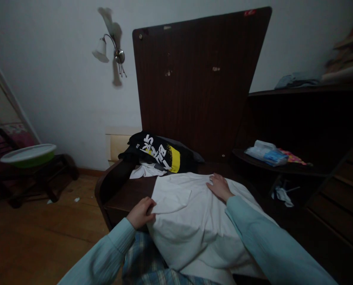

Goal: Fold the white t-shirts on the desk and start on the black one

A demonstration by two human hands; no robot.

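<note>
A white garment [191,221] lies spread over a dark wooden surface [125,196] and hangs down toward my lap. My left hand [140,212] is closed on the garment's left edge, by a folded-over sleeve. My right hand [220,187] lies flat on the cloth near its far edge, fingers stretched out. Both arms wear pale blue sleeves. Behind the white garment sits a pile of clothes topped by a black shirt with white and yellow print [160,153].
A tall dark headboard panel [200,79] stands behind. A dark shelf [283,166] on the right holds a white and blue packet [265,153]. A green and white basin [29,155] rests on a low rack at left. Wall lamp [109,49] above.
</note>
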